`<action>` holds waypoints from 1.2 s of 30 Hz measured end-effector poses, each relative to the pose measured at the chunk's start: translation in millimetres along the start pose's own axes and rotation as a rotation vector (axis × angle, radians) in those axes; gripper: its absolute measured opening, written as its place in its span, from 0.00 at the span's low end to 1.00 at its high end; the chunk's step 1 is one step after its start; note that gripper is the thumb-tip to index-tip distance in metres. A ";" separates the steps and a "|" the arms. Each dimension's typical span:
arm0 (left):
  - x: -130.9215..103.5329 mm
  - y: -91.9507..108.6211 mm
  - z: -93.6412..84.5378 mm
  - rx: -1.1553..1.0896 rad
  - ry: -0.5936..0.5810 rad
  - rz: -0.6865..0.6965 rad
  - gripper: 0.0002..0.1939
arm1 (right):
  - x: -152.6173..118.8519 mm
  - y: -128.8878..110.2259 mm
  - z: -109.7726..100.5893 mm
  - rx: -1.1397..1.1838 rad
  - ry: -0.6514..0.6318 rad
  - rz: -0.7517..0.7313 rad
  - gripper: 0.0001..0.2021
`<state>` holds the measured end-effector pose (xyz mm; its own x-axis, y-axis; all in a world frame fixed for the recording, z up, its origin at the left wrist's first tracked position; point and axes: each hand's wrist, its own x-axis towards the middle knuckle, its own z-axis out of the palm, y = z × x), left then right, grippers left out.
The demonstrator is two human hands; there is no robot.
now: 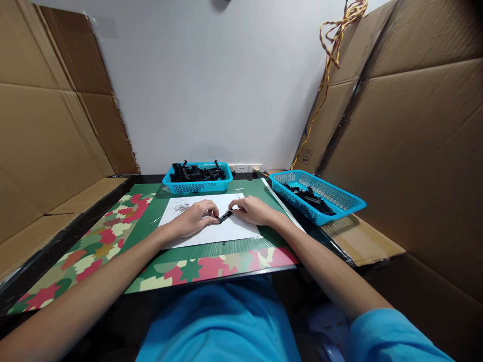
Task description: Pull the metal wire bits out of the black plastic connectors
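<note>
Currently, a small black plastic part (226,216) is held at a slant between both hands, over the white paper (234,234) on the green surface (249,186). Left hand (193,218): thumb and fingers pinched on the part's near end. Right hand (253,210): fingers closed at its far end; exact contact too small to tell. Small loose pieces (179,207) lie left on the paper. Blue baskets (202,187) behind and right contain black parts (188,172).

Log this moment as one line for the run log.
left hand: holds black piece | right hand: at its other end | beneath: white sheet | back basket: black parts
</note>
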<state>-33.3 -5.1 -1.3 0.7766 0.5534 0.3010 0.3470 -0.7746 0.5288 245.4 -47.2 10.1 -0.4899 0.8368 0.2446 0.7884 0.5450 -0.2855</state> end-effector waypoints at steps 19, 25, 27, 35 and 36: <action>0.1 1.6 -0.6 -0.002 -0.008 0.001 0.12 | -1.2 -1.0 -2.0 -0.007 -0.011 0.004 0.12; 0.0 5.2 -1.5 -0.002 -0.011 0.000 0.13 | -1.1 -0.7 -1.8 -0.007 -0.011 0.002 0.12; 0.0 6.5 -1.7 -0.008 -0.010 0.006 0.12 | -1.1 -0.6 -1.6 -0.007 -0.010 0.002 0.12; -0.3 5.2 -2.3 -0.002 -0.017 0.014 0.13 | -0.9 1.0 -0.9 -0.006 -0.012 0.001 0.13; -0.3 5.1 -2.4 -0.001 -0.017 0.015 0.13 | -0.8 1.2 -0.9 -0.006 -0.013 0.000 0.13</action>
<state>-33.0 -8.4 3.2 0.7908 0.5364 0.2950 0.3346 -0.7823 0.5254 247.1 -47.2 10.3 -0.4945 0.8376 0.2320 0.7906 0.5444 -0.2804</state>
